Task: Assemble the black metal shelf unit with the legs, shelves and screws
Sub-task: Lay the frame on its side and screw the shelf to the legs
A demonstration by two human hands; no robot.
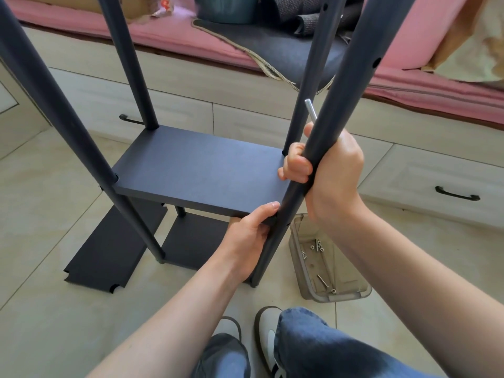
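Nearest, a clear tray [311, 291] on the floor tiles holds loose screws [318, 245], just right of the near right leg [331, 126]. The left hand [249, 236] pinches the near right corner of the raised shelf [199, 170], thumb on top, fingers beneath. Above it, the right hand [330, 170] wraps that leg, also clasping a silver hex key [311, 109] against the tube. To seat this corner well, hold the shelf level, align its notch with the leg's hole, and keep the tube upright before driving a screw. A spare shelf panel [114, 246] lies on the floor at left. Farther back stand the other legs [128, 64].
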